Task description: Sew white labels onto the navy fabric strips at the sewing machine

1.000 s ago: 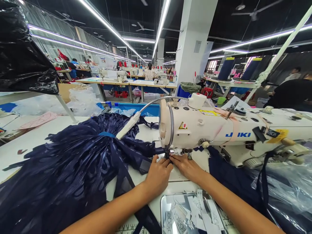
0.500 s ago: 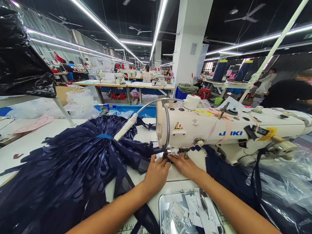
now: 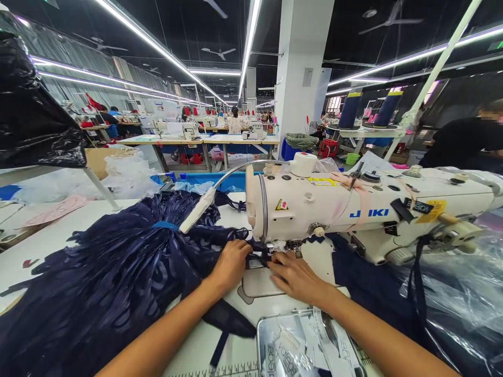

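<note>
A white sewing machine (image 3: 314, 209) stands in front of me. To the left of its presser foot (image 3: 271, 247), my left hand (image 3: 231, 266) is closed on a dark navy fabric strap (image 3: 257, 260). On the other side of the foot, my right hand (image 3: 296, 275) rests with its fingers stretched out and fingertips at the strap's edge. The strap lies across the machine bed under the needle area; the needle itself is hidden. A large gathered bundle of navy fabric pieces (image 3: 129, 262), bound by a blue tie (image 3: 165, 225), covers the table to my left.
A metal tray (image 3: 260, 343) of printed labels sits at the front, beside a ruler strip (image 3: 236, 369). A white lamp wand (image 3: 196, 212) hangs over the bundle. More navy fabric (image 3: 361, 277) and clear plastic (image 3: 467, 283) lie right. A person in black (image 3: 463, 139) is at far right.
My left hand has moved left, away from the presser foot, with the strap stretched between the hands. The right hand's fingers have spread and drawn slightly back. The view has shifted a little.
</note>
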{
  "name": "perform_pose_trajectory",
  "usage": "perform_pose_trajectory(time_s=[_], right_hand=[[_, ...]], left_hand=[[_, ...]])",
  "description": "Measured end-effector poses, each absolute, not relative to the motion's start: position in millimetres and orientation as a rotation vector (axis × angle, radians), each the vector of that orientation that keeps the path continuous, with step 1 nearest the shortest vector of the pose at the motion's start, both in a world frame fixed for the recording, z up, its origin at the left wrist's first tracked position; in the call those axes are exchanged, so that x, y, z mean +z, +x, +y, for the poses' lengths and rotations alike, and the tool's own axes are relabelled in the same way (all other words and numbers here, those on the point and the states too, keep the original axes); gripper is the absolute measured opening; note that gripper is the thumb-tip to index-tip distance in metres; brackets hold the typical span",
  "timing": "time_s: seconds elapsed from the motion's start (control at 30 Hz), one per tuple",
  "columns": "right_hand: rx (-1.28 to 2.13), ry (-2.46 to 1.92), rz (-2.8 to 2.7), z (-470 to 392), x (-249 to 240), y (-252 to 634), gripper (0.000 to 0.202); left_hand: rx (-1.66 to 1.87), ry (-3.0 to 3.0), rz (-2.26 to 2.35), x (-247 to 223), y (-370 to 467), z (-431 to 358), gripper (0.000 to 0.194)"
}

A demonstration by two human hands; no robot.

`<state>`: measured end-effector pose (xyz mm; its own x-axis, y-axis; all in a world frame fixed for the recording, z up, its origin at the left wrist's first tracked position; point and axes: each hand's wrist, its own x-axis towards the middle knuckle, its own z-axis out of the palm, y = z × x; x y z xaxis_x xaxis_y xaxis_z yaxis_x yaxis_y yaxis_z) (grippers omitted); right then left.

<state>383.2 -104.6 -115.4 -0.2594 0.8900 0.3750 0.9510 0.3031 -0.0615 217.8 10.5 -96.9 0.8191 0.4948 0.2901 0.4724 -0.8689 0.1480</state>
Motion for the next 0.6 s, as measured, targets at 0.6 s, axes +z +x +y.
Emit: perform_pose_trajectory(time_s=[0.6], right_hand=[[-0.054, -1.539, -2.097, -95, -132, 396, 0.024]], left_hand=[[0.817, 3.191, 0.273, -119, 227, 2, 0.016]])
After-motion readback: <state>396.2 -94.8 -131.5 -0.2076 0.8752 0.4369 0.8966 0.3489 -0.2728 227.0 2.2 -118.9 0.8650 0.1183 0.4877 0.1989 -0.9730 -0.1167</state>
